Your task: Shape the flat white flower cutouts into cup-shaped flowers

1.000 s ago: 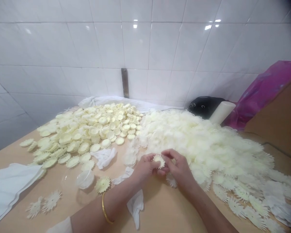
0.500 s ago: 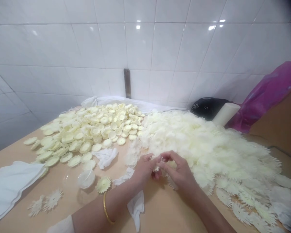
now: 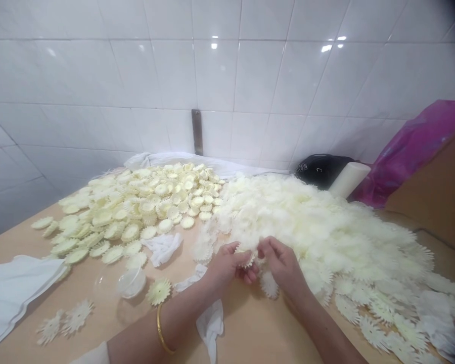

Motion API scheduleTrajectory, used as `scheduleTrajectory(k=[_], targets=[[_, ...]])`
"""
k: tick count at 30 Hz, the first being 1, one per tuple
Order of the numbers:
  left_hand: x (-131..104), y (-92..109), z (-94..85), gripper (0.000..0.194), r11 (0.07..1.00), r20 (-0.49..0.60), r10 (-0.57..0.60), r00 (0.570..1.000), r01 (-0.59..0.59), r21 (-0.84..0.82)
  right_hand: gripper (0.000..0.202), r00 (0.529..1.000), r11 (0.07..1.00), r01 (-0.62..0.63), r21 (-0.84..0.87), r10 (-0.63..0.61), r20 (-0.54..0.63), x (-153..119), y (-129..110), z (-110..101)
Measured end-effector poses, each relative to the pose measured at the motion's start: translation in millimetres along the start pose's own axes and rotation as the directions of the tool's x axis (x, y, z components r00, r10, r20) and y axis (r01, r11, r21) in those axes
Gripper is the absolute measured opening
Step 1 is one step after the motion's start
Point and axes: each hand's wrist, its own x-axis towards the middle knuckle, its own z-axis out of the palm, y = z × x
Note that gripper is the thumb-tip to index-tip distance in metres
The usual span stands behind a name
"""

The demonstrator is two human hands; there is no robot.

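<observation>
A pale cream flower-shaped piece with a toothed edge (image 3: 245,259) is pinched between the thumb and fingers of my left hand (image 3: 224,265). Just right of it, my right hand (image 3: 284,263) has its thumb and fingers drawn together, apart from the piece. Whatever sits in that right pinch, if anything, is too small to make out. Below the hands a flat toothed petal disc (image 3: 269,284) lies on the table. Behind them spreads a large heap of thin, whitish petal discs (image 3: 288,212).
Thicker, cupped cream pieces (image 3: 136,207) are heaped at the left. A clear plastic cup (image 3: 132,282), a single toothed flower (image 3: 159,291) and crumpled white tissue (image 3: 161,247) lie nearer. Folded white cloth (image 3: 15,293) is far left. A white roll (image 3: 349,179) and purple bag (image 3: 413,146) stand back right.
My right hand has drawn slightly away from the flower-shaped piece, opening a gap between the hands. More of the piece in my left hand shows. The view has shifted a little.
</observation>
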Motion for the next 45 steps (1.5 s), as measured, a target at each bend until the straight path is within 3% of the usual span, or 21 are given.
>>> scheduleTrajectory(k=[2, 5, 9, 13, 18, 24, 28, 33, 38, 42, 45], targets=[[0.2, -1.8, -1.2, 0.030, 0.999, -0.016, 0.011, 1.000, -0.011, 0.031, 0.029, 1.000, 1.000, 0.025, -0.010, -0.025, -0.017, 0.7, 0.7, -0.8], [-0.4, -3.3, -0.4, 0.028, 0.995, 0.008, 0.021, 1.000, -0.022, 0.095, 0.037, 0.998, 0.995, 0.056, -0.083, -0.053, 0.033, -0.2, 0.4, -0.4], [-2.0, -5.6, 3.5, 0.028, 0.992, 0.088, 0.006, 0.996, -0.017, 0.122, 0.023, 0.991, 0.985, 0.089, -0.146, -0.073, 0.114, -3.5, 0.0, 3.0], [-3.8, -8.2, 7.3, 0.033, 0.990, 0.161, -0.082, 0.984, 0.061, 0.130, 0.031, 0.995, 0.968, 0.091, -0.233, -0.078, 0.062, -3.8, 2.0, 5.5], [-3.6, -8.2, 6.2, 0.026, 0.988, 0.092, -0.127, 0.988, 0.119, 0.094, 0.024, 0.989, 0.970, 0.122, -0.208, -0.101, 0.109, -2.2, -0.7, 1.0], [-2.3, -9.5, 1.8, 0.023, 0.985, 0.034, -0.066, 0.997, 0.059, 0.159, 0.009, 0.982, 0.982, 0.128, -0.136, -0.107, 0.155, -2.5, -5.7, -2.1], [-4.1, -9.0, 2.5, 0.034, 0.984, 0.057, -0.053, 0.997, 0.042, 0.171, 0.023, 0.977, 0.972, 0.194, -0.135, -0.179, 0.118, -2.1, -2.5, 1.2], [-4.3, -6.4, 7.5, 0.040, 0.992, 0.132, -0.042, 0.990, 0.025, 0.125, 0.028, 0.959, 0.886, 0.275, -0.373, -0.280, 0.042, -2.7, 4.8, 8.9], [0.0, -9.6, 13.5, 0.036, 0.998, 0.159, 0.019, 0.987, -0.028, 0.057, 0.032, 0.957, 0.884, 0.089, -0.458, -0.204, -0.208, -2.6, 13.4, 15.6], [3.2, -16.8, 15.7, 0.037, 0.996, 0.137, 0.087, 0.987, -0.090, 0.016, 0.032, 0.946, 0.871, 0.031, -0.491, -0.184, -0.266, -1.6, 23.1, 18.7], [6.0, -23.0, 17.4, 0.038, 0.988, 0.047, 0.142, 0.989, -0.144, 0.051, 0.033, 0.937, 0.857, 0.031, -0.515, -0.205, -0.284, 0.6, 29.4, 20.6]])
